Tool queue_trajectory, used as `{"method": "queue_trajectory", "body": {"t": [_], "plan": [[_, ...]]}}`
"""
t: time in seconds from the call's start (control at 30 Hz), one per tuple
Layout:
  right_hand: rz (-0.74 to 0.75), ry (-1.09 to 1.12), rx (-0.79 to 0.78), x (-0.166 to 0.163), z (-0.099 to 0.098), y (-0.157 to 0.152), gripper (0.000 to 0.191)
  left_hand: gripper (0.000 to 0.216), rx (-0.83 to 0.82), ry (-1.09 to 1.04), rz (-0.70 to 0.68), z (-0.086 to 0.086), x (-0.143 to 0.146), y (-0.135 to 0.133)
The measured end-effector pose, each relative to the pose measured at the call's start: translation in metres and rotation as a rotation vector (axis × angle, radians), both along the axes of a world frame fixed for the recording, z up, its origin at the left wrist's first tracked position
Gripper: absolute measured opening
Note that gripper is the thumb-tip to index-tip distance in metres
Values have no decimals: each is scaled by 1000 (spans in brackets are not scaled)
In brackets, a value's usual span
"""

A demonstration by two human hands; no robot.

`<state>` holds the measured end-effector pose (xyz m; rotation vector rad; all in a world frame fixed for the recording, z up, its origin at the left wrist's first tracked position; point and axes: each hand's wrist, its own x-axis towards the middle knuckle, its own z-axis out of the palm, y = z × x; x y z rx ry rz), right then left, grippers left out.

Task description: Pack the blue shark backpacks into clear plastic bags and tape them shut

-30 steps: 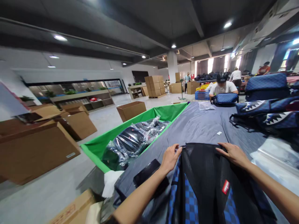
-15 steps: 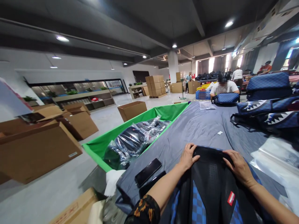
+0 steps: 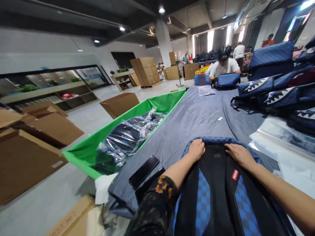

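A blue-and-black checkered backpack (image 3: 218,183) lies on the grey cloth-covered table, its back panel and shoulder straps facing up. My left hand (image 3: 196,150) grips its top edge on the left, fingers curled at the rim. On the right, my right hand (image 3: 240,154) holds the top near the upper end of a strap, fingertips bent onto the black fabric. A red label (image 3: 235,175) shows on the right strap. Two dark phones, one of them a black phone (image 3: 144,171), lie left of my left forearm.
Left of the table, a green fabric bin (image 3: 83,164) holds plastic-wrapped bags (image 3: 125,136). Clear plastic bags (image 3: 283,141) and shark-mouth backpacks (image 3: 278,95) lie on the right. Cardboard boxes (image 3: 29,164) stand on the floor. A co-worker (image 3: 225,67) leans over another bag at the far end.
The view has turned right and down. The backpack's checkered top rim now shows above both hands, and its back panel lies flatter. Both hands still hold its top end.
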<state>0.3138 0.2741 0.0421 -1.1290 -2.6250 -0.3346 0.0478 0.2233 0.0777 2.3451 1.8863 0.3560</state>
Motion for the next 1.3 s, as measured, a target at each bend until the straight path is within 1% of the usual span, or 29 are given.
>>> {"method": "queue_trajectory", "body": {"t": [0.07, 0.1, 0.17, 0.23, 0.27, 0.33, 0.4, 0.47, 0.57, 0.6, 0.67, 0.73, 0.8, 0.87, 0.93, 0.97, 1.03, 1.1, 1.17, 1.2, 1.27, 1.3], "plan": [[-52, -21, 31, -14, 0, 24, 30, 26, -39, 14, 54, 14, 4, 19], [-72, -28, 48, -20, 0, 33, 30, 37, -56, 18, 80, 20, 6, 21], [-100, -36, 76, -30, 0, 44, 32, 67, -99, -11, 106, 27, 14, 12], [-125, -34, 93, -36, -2, 50, 34, 93, -189, -86, 71, 27, 28, -5], [-142, -29, 98, -39, -3, 53, 35, 103, -241, -123, 39, 25, 36, -13], [-184, -16, 99, -45, -5, 56, 36, 112, -305, -177, -12, 19, 51, -24], [-221, -4, 90, -49, -3, 58, 37, 111, -279, -193, -11, 13, 60, -27], [-222, -2, 62, -48, 4, 57, 36, 103, -226, -219, 7, 6, 62, -27], [-135, -12, 0, -32, 25, 57, 27, 95, -138, -261, 60, -5, 58, -26], [-109, -14, -17, -24, 34, 59, 27, 93, -105, -269, 82, -9, 57, -28], [-103, -19, -49, -8, 50, 68, 38, 87, -45, -267, 120, -16, 57, -33], [-125, -33, -105, 0, 60, 84, 49, 82, 3, -256, 139, -22, 58, -40], [-120, -59, -189, -2, 60, 106, 53, 80, 54, -254, 154, -28, 59, -47], [-102, -89, -264, -13, 52, 127, 53, 81, 120, -261, 150, -33, 58, -52], [-98, -119, -322, -24, 41, 142, 50, 82, 179, -263, 101, -34, 55, -50], [-100, -136, -346, -27, 37, 147, 47, 83, 186, -262, 66, -34, 53, -47], [-104, -168, -383, -28, 31, 152, 42, 88, 141, -260, 23, -31, 49, -37], [-101, -192, -386, -24, 34, 149, 43, 91, 57, -251, 38, -28, 45, -25], [-81, -205, -356, -25, 43, 140, 40, 90, -6, -238, 67, -26, 43, -17], [-64, -207, -335, -30, 49, 135, 34, 89, -22, -234, 72, -25, 43, -15], [-9, -194, -287, -53, 61, 121, 23, 87, -41, -228, 61, -25, 44, -14], [28, -181, -263, -70, 67, 114, 24, 87, -44, -225, 54, -24, 44, -15]]}}
